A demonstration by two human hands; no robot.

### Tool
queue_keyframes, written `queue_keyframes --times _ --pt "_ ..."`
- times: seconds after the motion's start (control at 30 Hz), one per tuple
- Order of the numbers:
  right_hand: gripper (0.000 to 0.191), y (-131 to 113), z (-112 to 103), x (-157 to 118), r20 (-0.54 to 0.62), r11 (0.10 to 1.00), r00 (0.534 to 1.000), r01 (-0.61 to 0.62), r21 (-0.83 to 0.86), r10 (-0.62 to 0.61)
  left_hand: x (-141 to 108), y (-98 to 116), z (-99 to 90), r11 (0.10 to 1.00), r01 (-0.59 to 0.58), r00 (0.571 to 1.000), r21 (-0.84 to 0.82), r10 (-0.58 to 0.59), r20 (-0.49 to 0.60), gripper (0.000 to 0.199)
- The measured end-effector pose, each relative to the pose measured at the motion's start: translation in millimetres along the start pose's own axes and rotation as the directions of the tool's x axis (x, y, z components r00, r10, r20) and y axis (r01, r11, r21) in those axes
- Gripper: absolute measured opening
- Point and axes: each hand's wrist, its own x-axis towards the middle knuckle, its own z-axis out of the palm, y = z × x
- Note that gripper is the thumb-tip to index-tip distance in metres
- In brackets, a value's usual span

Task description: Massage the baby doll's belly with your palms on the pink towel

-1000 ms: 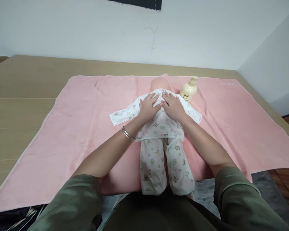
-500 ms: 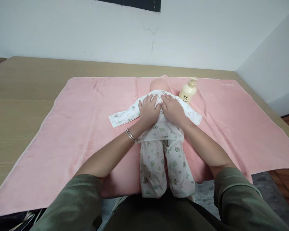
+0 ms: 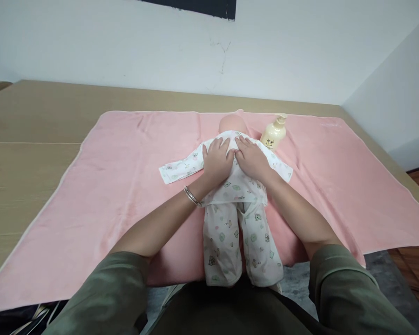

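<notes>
A baby doll (image 3: 232, 123) in a white printed top (image 3: 235, 187) and matching trousers (image 3: 223, 244) lies on a pink blanket (image 3: 136, 195), its head away from me and its legs toward me. My left hand (image 3: 217, 160) rests flat on the left side of the upper torso, fingers spread. Beside it, my right hand (image 3: 252, 158) lies flat on the right side, also with fingers apart. The thumbs nearly meet at the middle. Both sleeves of the top stretch outward. The doll's face is not visible.
A cream pump bottle (image 3: 273, 134) stands on the blanket just right of the doll's head. The blanket covers much of a wooden table (image 3: 31, 116) and hangs over its front edge. A white wall (image 3: 143, 51) rises behind the table.
Both hands stay on the doll's upper torso, with hardly any movement. The whole view has shifted very slightly.
</notes>
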Motion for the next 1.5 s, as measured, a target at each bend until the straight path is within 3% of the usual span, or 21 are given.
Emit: queue_keyframes --times 0.13,0.37,0.57,0.67,0.83,1.13,1.5 --pt "0.056 3 0 4 -0.003 0.999 0.999 -0.033 0.014 0.033 -12 7 0.7 0.998 -0.037 0.999 0.042 0.037 -0.004 0.051" --pt "0.055 -15 6 -11 -0.032 0.997 0.999 0.017 -0.074 -0.019 12 -8 -4.2 0.995 0.032 0.998 -0.095 -0.027 0.054 0.051" --pt "0.056 11 2 9 -0.007 0.997 0.999 0.052 0.063 -0.051 -11 7 -1.7 0.996 -0.07 0.997 0.047 0.071 -0.015 0.051" --pt "0.055 15 6 13 -0.048 0.996 0.997 0.057 0.073 -0.054 -14 8 -1.1 0.993 -0.1 0.995 0.062 0.1 -0.001 0.052" --pt "0.055 7 15 6 -0.142 1.0 0.99 0.007 0.029 -0.003 0 -2 -1.2 0.999 -0.053 0.998 0.0 0.053 0.016 0.055" --pt "0.056 8 12 5 -0.151 1.0 0.988 -0.019 0.002 0.019 -2 -2 0.8 0.999 -0.051 0.999 -0.009 0.051 -0.005 0.057" --pt "0.055 6 15 3 -0.171 0.997 0.984 0.027 -0.077 -0.04 -3 -3 1.5 0.999 -0.05 0.999 -0.017 0.049 -0.02 0.055"
